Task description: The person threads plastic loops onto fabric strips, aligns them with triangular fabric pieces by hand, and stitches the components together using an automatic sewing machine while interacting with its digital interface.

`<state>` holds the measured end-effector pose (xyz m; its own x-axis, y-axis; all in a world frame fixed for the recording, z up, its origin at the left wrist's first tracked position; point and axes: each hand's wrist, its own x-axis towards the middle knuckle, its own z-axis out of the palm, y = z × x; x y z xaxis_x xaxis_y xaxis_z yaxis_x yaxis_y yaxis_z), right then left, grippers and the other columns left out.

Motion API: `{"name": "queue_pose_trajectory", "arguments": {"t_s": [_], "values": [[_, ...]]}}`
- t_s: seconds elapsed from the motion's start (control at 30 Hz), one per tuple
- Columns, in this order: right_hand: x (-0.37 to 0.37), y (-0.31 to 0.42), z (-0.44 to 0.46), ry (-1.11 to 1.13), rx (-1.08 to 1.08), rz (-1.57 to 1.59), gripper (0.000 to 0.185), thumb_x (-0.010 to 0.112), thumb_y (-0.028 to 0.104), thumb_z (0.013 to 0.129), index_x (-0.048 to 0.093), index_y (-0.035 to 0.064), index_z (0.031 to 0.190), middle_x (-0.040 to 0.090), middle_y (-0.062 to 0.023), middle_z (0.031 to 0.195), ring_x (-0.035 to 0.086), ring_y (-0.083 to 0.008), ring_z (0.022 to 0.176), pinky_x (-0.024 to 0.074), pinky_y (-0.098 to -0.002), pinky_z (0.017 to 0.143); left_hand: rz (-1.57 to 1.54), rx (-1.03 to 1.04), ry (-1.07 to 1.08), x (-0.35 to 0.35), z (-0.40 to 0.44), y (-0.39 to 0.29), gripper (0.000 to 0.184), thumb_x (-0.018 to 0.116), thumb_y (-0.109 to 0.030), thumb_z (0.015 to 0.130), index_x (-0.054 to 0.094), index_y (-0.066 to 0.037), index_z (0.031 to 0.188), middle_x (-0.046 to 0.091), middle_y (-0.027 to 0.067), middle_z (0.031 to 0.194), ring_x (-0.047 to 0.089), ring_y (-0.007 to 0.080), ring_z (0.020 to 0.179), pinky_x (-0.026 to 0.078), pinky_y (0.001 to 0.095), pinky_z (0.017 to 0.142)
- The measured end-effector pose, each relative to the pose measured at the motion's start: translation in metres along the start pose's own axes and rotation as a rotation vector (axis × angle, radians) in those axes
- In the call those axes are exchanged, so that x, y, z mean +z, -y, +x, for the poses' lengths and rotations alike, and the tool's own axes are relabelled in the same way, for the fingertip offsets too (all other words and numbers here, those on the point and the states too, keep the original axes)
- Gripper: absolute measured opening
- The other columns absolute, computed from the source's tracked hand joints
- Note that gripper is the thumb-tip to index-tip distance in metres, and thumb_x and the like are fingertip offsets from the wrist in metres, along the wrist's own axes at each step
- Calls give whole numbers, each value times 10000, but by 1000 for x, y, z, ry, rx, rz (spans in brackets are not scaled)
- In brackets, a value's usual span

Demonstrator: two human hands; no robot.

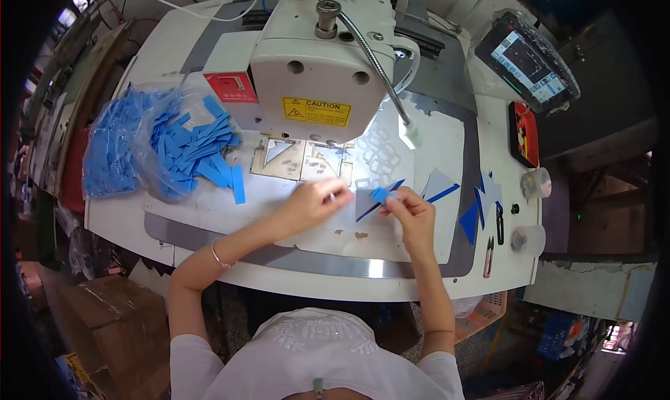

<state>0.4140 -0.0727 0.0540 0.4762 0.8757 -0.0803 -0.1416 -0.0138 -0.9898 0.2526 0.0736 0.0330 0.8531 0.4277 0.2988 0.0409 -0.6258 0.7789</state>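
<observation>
My right hand (412, 218) pinches a small light-blue piece (380, 195) over the work surface, right of the sewing machine's middle. Beneath that piece lies a grey piece with a dark-blue edge (368, 212). My left hand (322, 202) is just in front of the template plate (279, 166), its fingers curled and blurred; whether it holds anything is not clear. The template, with pale triangular pieces on it, sits under the machine head (317, 58). On the left, blue strips (199, 149) spill out of a clear plastic bag (115, 145).
Grey and blue triangular pieces (469, 222), scissors (488, 257) and a black tool (500, 225) lie at the right. Beyond them are two clear cups (528, 240), a red-and-black tray (523, 135) and a control screen (528, 63). A flexible lamp (410, 133) hangs near the machine.
</observation>
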Motion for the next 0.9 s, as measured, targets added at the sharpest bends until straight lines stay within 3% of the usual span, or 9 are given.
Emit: {"name": "queue_pose_trajectory", "arguments": {"t_s": [0.03,0.1,0.27,0.37,0.4,0.6,0.7,0.83,0.9], "values": [[-5,2,1,-8,-12,5,103,595,47,848,641,-45,844,577,-46,799,589,-110,713,469,-213,686,266,183,-99,-2,4,11,112,588,-112,858,537,-23,903,613,85,741,626,144,568,504,245,503],[-10,-1,3,-18,18,10,113,605,61,845,644,-45,841,594,-55,801,579,-111,705,471,-221,685,898,231,-147,-4,14,32,140,570,-44,790,530,-28,924,546,66,652,636,150,562,523,236,477],[-8,1,2,-11,49,2,126,613,75,840,648,-46,830,613,-66,794,580,-114,693,475,-226,666,1338,246,-208,8,38,54,132,566,-48,761,499,-20,872,562,65,639,601,124,469,492,215,405],[-11,3,8,58,63,-28,128,611,79,840,650,-43,835,616,-64,771,584,-115,685,479,-226,659,1352,221,-175,8,40,57,123,575,-33,748,465,-85,771,549,46,652,606,107,525,498,208,450],[-14,5,14,88,89,-35,138,609,87,840,658,-40,864,634,-69,756,597,-120,672,484,-227,663,1292,236,-166,7,39,61,97,577,-59,772,482,-72,789,558,53,652,622,167,563,509,251,487],[13,-3,65,109,65,-12,161,624,84,829,661,-47,915,663,-84,779,638,-136,721,511,-235,686,453,9,48,-13,19,34,242,592,-113,785,555,-17,1004,576,90,869,616,286,718,504,380,633],[30,-14,84,187,-39,-42,157,651,78,818,656,-56,901,652,-56,814,624,-107,743,508,-220,688,426,-63,88,-23,-11,12,303,646,-168,765,606,-100,1058,566,91,920,588,281,848,484,384,708],[39,-31,105,245,-126,-77,145,666,78,815,653,-56,869,620,-20,811,586,-72,708,489,-201,662,597,128,-81,-14,-34,13,286,645,-172,762,615,-78,1030,572,47,1049,550,225,877,494,356,689],[40,-31,110,241,-109,-164,141,664,74,814,652,-56,868,609,-16,785,579,-69,701,485,-198,658,637,119,-53,-11,-25,13,372,633,-211,777,580,-47,1107,546,63,1170,507,225,950,455,363,785]]}}
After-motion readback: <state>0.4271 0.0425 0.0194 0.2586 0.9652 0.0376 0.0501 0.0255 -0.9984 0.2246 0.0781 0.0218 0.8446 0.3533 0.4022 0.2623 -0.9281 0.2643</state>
